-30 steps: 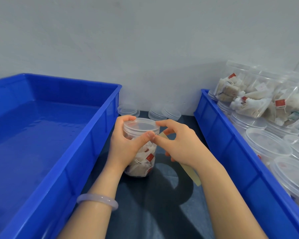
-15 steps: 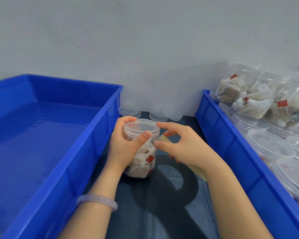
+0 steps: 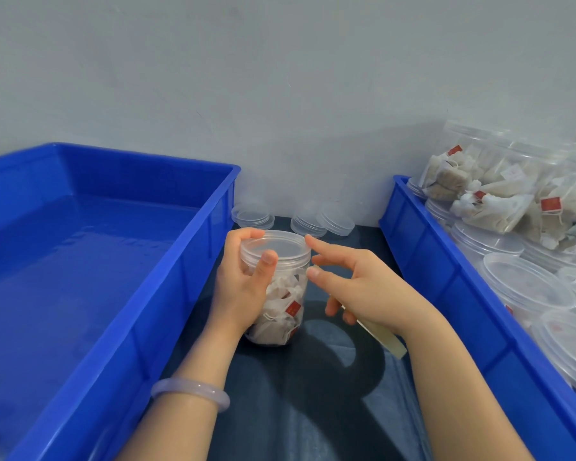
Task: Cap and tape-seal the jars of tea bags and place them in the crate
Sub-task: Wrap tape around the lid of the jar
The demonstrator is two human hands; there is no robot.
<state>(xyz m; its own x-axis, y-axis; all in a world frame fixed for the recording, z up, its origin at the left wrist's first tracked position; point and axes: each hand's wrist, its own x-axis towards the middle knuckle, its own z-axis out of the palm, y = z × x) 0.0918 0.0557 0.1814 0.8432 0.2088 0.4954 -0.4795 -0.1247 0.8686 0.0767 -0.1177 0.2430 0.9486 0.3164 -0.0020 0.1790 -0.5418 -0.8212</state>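
While our left hand (image 3: 243, 287) is gripping the jar (image 3: 281, 304) of tea bags, with its fingers curling round the far side and its thumb lying across the edge of the clear lid (image 3: 275, 246), our right hand (image 3: 363, 287) is hovering just beside the jar. Its index finger is reaching towards the lid's rim and its thumb is pointing at the jar's wall just below, the two held apart. The other fingers are curling loosely underneath. A pale strip of tape (image 3: 388, 341) is running beneath this hand and sticking out near the wrist. We cannot tell whether any finger is actually holding it.

We are keeping the jar upright on the dark desk (image 3: 313, 414), with its lid sitting on top. A pale bracelet (image 3: 190, 392) is circling our left wrist.

Flanking the jar, the left crate (image 3: 193, 261) and the right crate (image 3: 446, 294), both blue, are standing on either side of us. Capped jars (image 3: 526, 287) are filling the right crate, and more jars lying on their sides (image 3: 479, 188) are showing tea bags with red tags. Loose lids (image 3: 308, 224) are sitting at the back of the desk, against the grey wall (image 3: 280, 94).
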